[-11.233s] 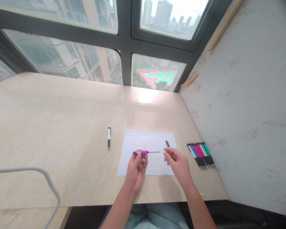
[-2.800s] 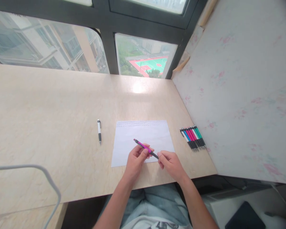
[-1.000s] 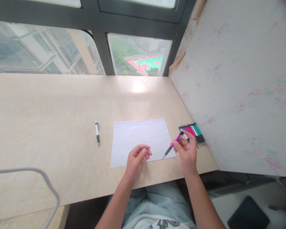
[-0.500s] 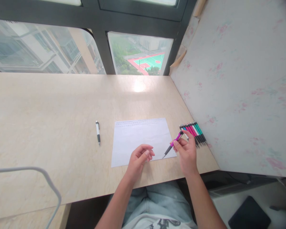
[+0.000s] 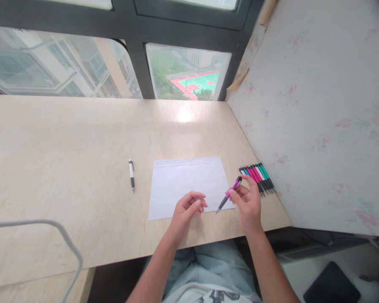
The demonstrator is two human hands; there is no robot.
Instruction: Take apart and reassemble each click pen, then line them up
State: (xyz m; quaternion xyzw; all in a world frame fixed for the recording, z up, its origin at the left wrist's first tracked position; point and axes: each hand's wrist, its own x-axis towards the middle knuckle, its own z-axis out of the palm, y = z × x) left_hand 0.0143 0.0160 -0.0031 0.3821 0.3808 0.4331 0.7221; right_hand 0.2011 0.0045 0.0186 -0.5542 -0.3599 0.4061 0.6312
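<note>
My right hand (image 5: pixel 249 206) grips a purple pen (image 5: pixel 228 195) between thumb and fingers, its grey tip slanting down to the left over the paper's lower right corner. My left hand (image 5: pixel 189 210) is over the lower edge of the white sheet of paper (image 5: pixel 183 181), fingers loosely curled and apart, with nothing in them. Rows of small handwriting run along the top of the sheet. Beyond my right hand lies a row of several pens (image 5: pixel 259 176) in blue, pink, white and green. A single white and black pen (image 5: pixel 132 174) lies left of the sheet.
The pale tabletop (image 5: pixel 66 160) runs back to a dark window frame (image 5: pixel 135 54). A flowered wall (image 5: pixel 316 126) bounds it on the right. A grey cable (image 5: pixel 63 235) curves across the front left. A dark flat object (image 5: pixel 331 284) lies below the table at right.
My right hand has turned the purple pen slightly, its clip end dropping a little. The left hand stays almost still. The whole view has shifted slightly.
</note>
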